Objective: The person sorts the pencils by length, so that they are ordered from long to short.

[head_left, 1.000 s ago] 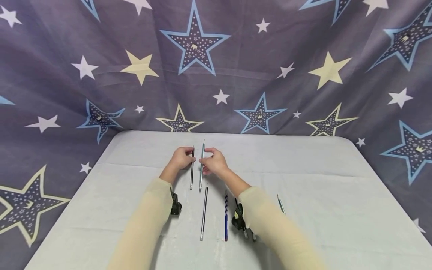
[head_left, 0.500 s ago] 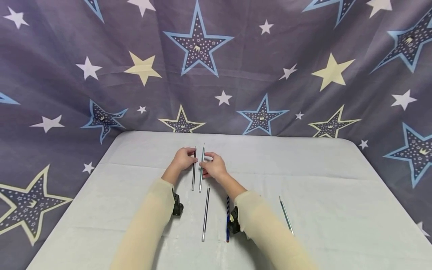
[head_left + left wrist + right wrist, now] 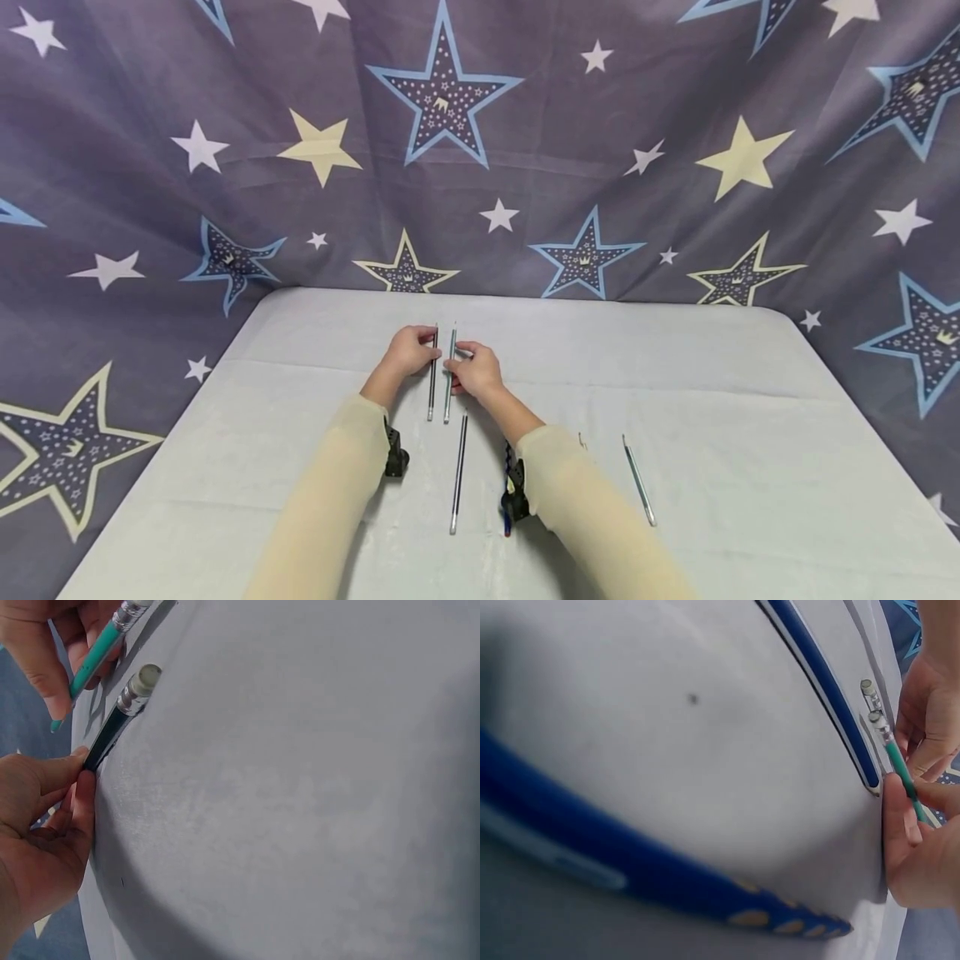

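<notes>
Toward twelve o'clock on the table [image 3: 735,467], left hand [image 3: 409,350] pinches dark pencil [image 3: 432,387], right hand [image 3: 478,372] pinches teal pencil [image 3: 448,393]; latter's tip now dropped near level, so seemingly better aligned.

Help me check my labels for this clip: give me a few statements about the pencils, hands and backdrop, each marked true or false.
1. The left hand's grip pinches a dark pencil. True.
2. The dark pencil and the teal pencil cross each other. False: in the head view, the teal pencil is beside the dark one, apart from it.
3. The right hand's grip pinches the teal pencil. True.
4. The rightmost pencil in the head view stands upright. False: the rightmost pencil lies on the white tabletop.
5. A blue pencil has tan ovals near one end. True.
6. The backdrop is plain. False: the backdrop is printed with stars.
</notes>
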Tool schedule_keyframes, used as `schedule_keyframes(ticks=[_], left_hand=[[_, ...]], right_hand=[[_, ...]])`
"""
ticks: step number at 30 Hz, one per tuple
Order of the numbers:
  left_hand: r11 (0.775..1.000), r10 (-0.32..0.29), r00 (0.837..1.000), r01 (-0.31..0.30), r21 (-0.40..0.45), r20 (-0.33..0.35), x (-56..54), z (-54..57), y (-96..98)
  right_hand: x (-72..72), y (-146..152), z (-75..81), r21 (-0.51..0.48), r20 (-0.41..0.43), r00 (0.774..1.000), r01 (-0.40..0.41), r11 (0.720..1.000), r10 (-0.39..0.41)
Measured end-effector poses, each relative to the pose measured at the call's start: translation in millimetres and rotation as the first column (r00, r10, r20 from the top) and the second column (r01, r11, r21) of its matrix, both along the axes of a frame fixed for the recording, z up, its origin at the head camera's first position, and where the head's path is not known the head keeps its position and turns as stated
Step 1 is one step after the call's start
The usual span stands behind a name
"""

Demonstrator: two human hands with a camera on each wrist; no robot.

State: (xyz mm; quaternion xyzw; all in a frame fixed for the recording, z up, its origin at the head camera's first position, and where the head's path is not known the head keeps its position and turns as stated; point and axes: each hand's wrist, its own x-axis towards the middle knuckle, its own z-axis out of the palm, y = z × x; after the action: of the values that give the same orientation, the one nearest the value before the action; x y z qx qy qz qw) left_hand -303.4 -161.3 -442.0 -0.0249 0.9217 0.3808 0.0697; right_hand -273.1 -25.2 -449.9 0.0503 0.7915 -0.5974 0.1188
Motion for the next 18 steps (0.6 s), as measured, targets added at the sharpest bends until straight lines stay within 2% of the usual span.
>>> schedule_keyframes(ticks=[5, 10, 18], left_hand=[[1.0, 0.002, 1.0, -0.002, 0.001, 0.001, 0.2, 0.3, -0.2], [1.0, 0.006, 1.0, -0.006, 0.008, 0.004, 0.3, 1.1, -0.4], [1.0, -0.004, 1.0, 0.004, 0.006, -0.003, -2.0, -0.8, -0.2]], right_hand=[[0.4, -2.6, -0.6, 0.06, -0.024, 1.0, 0.017, 0.998, -0.015], [1.8, -3.9, 0.7, 0.175, -0.072, 0.997, -0.018, 0.984, 0.031], [0.7, -5.3, -4.0, 0.257, -0.133, 0.989, -0.024, 0.966, 0.06]])
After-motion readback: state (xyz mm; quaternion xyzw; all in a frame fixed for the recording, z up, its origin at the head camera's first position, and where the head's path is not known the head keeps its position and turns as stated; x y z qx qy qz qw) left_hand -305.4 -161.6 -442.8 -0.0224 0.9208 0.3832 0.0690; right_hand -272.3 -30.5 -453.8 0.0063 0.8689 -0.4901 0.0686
